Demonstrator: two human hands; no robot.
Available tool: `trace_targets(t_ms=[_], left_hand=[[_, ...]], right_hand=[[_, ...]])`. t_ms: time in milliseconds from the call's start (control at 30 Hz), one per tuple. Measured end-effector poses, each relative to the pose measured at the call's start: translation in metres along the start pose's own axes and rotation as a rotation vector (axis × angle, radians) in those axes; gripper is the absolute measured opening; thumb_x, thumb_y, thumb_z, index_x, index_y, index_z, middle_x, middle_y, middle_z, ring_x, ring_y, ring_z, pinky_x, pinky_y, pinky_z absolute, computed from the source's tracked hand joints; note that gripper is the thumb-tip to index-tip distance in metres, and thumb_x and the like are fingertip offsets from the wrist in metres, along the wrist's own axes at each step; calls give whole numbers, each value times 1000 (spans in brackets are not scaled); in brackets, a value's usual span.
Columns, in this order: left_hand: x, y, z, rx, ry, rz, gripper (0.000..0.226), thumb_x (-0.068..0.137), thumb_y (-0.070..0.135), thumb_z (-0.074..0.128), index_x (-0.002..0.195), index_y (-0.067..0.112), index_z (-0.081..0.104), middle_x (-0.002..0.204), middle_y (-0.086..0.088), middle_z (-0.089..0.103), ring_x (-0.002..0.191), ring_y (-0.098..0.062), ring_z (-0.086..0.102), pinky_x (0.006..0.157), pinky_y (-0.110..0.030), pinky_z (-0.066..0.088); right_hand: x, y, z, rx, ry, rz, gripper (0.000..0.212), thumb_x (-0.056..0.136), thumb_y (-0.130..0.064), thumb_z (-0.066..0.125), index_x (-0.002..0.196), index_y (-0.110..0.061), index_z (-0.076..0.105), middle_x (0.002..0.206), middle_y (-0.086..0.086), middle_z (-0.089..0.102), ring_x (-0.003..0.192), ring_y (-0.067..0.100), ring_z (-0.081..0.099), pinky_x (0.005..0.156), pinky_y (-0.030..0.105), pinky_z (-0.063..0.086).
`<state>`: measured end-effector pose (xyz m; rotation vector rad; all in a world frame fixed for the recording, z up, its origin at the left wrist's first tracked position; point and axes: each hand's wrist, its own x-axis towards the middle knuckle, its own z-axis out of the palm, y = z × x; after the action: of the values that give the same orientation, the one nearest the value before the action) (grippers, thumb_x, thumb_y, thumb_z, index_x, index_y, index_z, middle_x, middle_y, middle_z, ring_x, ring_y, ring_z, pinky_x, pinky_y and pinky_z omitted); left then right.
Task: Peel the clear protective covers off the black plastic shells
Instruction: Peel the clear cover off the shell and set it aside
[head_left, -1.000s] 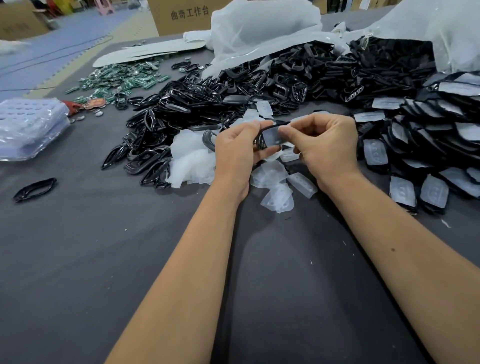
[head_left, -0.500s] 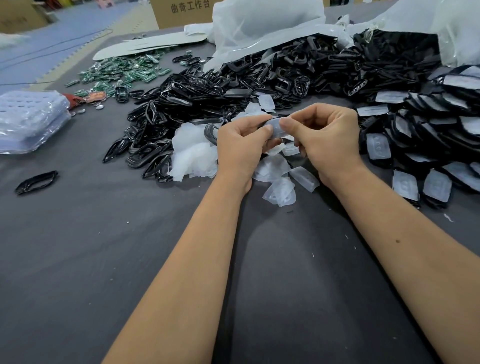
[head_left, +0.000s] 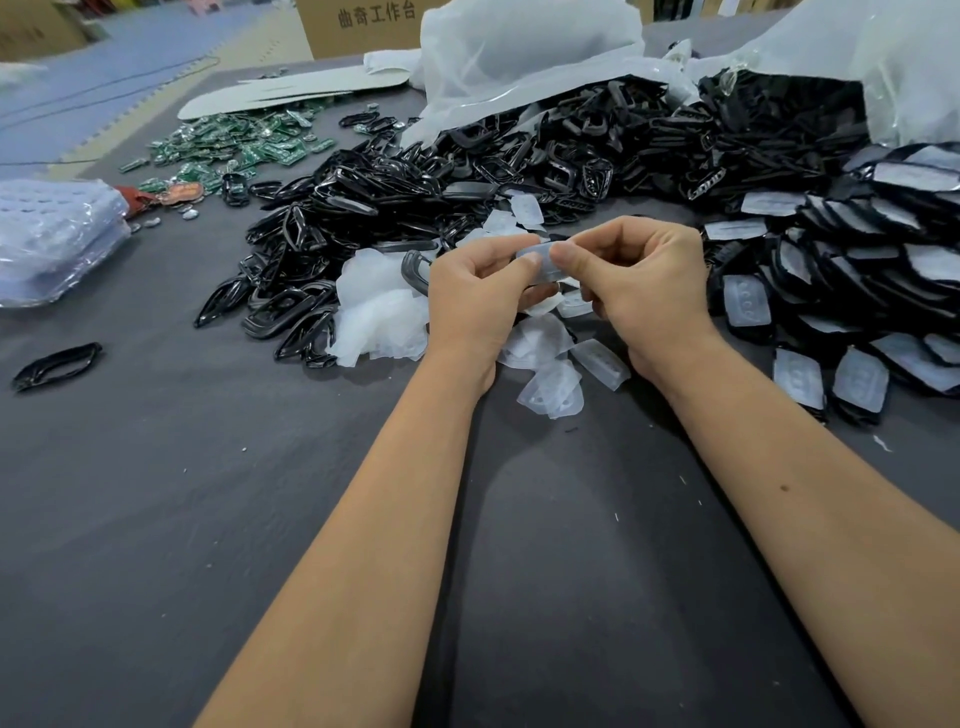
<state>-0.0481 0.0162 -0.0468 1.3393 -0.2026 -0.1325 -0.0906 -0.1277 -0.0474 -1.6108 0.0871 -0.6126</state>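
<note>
- The thumb and forefinger of the right hand (head_left: 644, 280) are pinching the clear cover (head_left: 540, 258) at its right edge, with the other fingers curled in beneath.
- The left hand (head_left: 475, 296) is gripping the same piece from the left, thumb on top and fingers curled under; the black shell (head_left: 543, 288) it is peeling is mostly hidden between the two hands, so how far the cover has lifted cannot be told.
- The piece is being held up just above the grey table (head_left: 260, 519), over a scatter of peeled covers (head_left: 550, 387) lying near the wrists.
- To do this step well, I judge that the left hand should be clamping the shell firmly while the right is drawing the film back low and steadily along the shell's length, not jerking it, so it comes off whole.
- Still-covered shells (head_left: 852, 384) are lying heaped on the right, just beside the right forearm, so much work looks to be left.
- A pile of black frames (head_left: 322, 260) is lying on the left, and beyond it green circuit boards (head_left: 234, 150) and white bags (head_left: 519, 52) are resting at the far edge.
</note>
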Motion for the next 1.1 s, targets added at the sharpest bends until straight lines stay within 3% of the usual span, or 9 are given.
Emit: trace_targets(t_ms=[167, 333, 467, 767, 1100], left_hand=[[-2, 0, 2, 31, -13, 32, 20, 92, -9, 66, 103, 5, 74, 96, -20, 77, 92, -34, 77, 80, -32, 61], [-1, -1, 1, 54, -7, 48, 20, 92, -10, 65, 104, 3, 75, 89, -15, 76, 82, -25, 76, 77, -30, 60], [0, -3, 1, 77, -1, 63, 20, 94, -8, 64, 99, 7, 76, 88, -12, 77, 82, -21, 76, 79, -36, 63], [1, -5, 3, 106, 16, 92, 24, 95, -8, 62, 95, 9, 77, 87, -11, 76, 76, -20, 76, 69, -29, 61], [0, -3, 2, 91, 27, 64, 24, 93, -7, 64, 92, 12, 78, 87, -11, 78, 79, -25, 77, 71, -29, 61]], right_hand=[[2, 3, 1, -72, 63, 22, 16, 77, -20, 91, 72, -21, 76, 67, -1, 74, 56, 6, 61, 56, 20, 48], [2, 4, 1, -74, 84, 37, 19, 74, -24, 93, 68, -24, 75, 66, -1, 73, 55, 8, 60, 56, 22, 48], [2, 5, 1, -79, 94, 44, 19, 73, -26, 93, 68, -23, 75, 68, 3, 74, 57, 11, 60, 58, 27, 49], [2, 4, 1, -123, 104, 62, 19, 74, -25, 93, 70, -21, 75, 67, 1, 73, 55, 8, 59, 56, 25, 47], [0, 2, 2, -136, 107, 52, 20, 75, -27, 92, 69, -24, 73, 65, -3, 72, 53, 7, 58, 55, 24, 46]])
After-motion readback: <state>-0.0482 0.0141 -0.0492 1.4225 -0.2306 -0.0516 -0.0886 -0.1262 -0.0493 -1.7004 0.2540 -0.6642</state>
